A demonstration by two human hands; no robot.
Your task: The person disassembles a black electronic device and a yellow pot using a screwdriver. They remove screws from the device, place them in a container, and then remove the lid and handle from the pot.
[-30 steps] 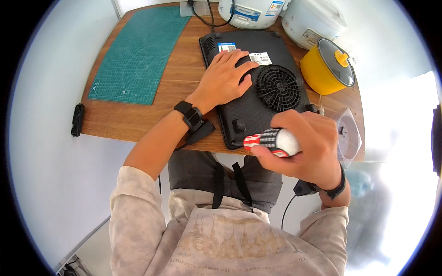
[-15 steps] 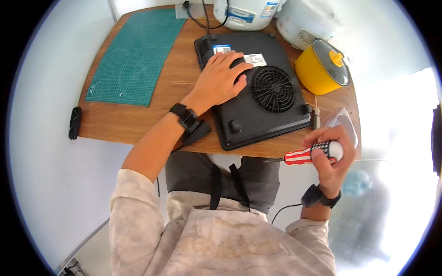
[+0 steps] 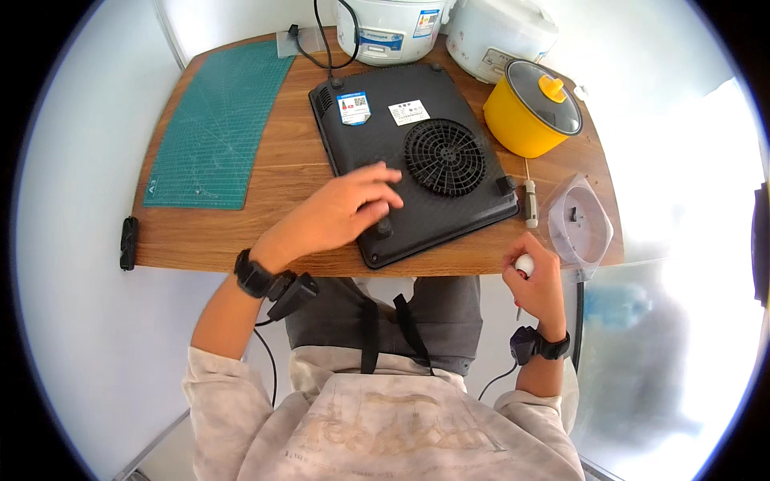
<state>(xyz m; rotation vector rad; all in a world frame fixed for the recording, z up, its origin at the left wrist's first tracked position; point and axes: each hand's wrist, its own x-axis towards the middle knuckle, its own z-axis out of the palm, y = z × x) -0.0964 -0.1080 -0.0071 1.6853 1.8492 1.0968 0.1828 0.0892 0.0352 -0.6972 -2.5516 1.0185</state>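
Note:
An induction cooktop lies upside down on the wooden table, its round fan grille facing up. My left hand is over its near left part, fingers spread and holding nothing; I cannot tell whether the fingertips touch the casing. My right hand is closed around a screwdriver just off the table's front edge. Only the white end of its handle and a little of the red and the shaft show, the rest being hidden by the fingers. A second screwdriver with a grey handle lies beside the cooktop's right edge.
A clear plastic dish holding a small dark piece sits at the right. Behind it stands a yellow pot with a glass lid. Two white rice cookers are at the back. A green cutting mat covers the left side.
My left hand has drawn back toward me from the cooktop's labels. My right hand has moved slightly left and down, turning the screwdriver from pointing left to pointing downward.

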